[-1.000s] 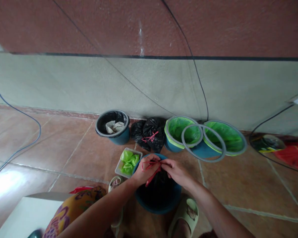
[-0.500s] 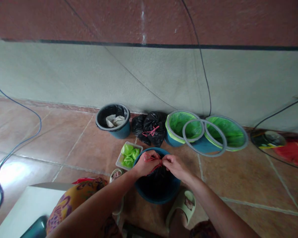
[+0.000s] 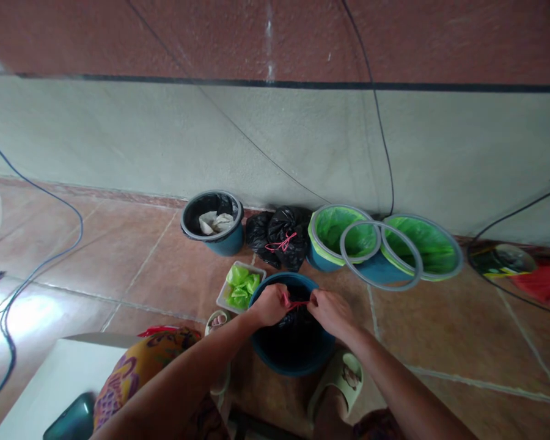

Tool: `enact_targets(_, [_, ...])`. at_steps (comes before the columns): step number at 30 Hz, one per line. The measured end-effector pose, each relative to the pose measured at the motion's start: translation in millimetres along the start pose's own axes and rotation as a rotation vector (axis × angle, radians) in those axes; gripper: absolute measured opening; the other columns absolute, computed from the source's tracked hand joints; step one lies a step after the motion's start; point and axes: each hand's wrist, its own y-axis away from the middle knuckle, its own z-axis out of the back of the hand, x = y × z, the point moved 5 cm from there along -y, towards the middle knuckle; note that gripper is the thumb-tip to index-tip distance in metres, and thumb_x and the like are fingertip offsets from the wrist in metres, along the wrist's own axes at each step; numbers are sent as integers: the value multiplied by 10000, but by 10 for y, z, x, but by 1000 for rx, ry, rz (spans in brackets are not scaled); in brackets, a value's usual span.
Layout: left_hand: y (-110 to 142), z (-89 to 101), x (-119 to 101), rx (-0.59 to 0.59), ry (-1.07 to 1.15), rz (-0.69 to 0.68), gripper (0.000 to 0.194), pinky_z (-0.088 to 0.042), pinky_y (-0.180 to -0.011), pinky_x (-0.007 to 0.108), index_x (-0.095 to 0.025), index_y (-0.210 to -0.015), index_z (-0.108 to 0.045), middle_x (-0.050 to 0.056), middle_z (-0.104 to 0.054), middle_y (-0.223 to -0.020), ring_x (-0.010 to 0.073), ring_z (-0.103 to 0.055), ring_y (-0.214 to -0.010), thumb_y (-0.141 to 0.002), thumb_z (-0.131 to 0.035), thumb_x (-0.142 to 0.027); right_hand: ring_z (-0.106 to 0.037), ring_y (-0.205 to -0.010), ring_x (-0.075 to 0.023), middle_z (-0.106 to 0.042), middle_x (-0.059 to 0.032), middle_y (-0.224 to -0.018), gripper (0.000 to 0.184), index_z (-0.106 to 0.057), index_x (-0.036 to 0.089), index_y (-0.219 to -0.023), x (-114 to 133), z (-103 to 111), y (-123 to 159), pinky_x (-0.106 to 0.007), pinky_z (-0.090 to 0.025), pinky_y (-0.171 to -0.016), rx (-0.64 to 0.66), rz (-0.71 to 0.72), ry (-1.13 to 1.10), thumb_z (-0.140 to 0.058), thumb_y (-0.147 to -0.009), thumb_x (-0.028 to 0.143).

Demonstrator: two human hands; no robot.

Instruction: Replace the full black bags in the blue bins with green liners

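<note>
Over the blue bin (image 3: 293, 366) between my feet, both hands grip a red drawstring (image 3: 297, 304). My left hand (image 3: 274, 304) is closed on its left end, and my right hand (image 3: 330, 310) pinches its right end. The string is stretched tight between them. Beneath it, a black garbage bag (image 3: 293, 319) sits inside the bin, mostly in shadow. Touching the bin's left side is a small white basket (image 3: 222, 300) with bright green folded bags (image 3: 242, 286) in it.
Along the wall stand a black-lined bin (image 3: 224, 243) holding white paper, tied black garbage bags (image 3: 286, 241), and two green-lined bins (image 3: 332, 226) (image 3: 424, 241). A loose grey ring (image 3: 419, 269) leans against them. Cables (image 3: 36, 269) trail at left; a white surface (image 3: 64, 379) is lower left.
My hands have moved apart, drawing the red string taut between them. My left fist has turned, and the view has shifted slightly.
</note>
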Motion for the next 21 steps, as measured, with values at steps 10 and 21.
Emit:
enact_targets(10, [65,-134,155,124,-195,-61,681,-453,-961,383,-195,-1266,-542,128,-580,-1264,292,-572,-1123,-607,-713,-231,-618,-729,-175,-682,-60,-767,207,-595,184,-772,30,-35,-51,-285,-354,-657,-3,125,-220,-414,-869,211])
enact_targets(21, [45,-214,-42,215,-317,122,230,-500,-759,300,-158,-955,-650,109,-702,-944,244,-662,-899,-795,-493,-211,-529,-1230,-257,-494,-150,-1393,854,-341,170,-1421,-109,-635,-32,-391,-403,-1020,52,209,-397,-625,-617,133])
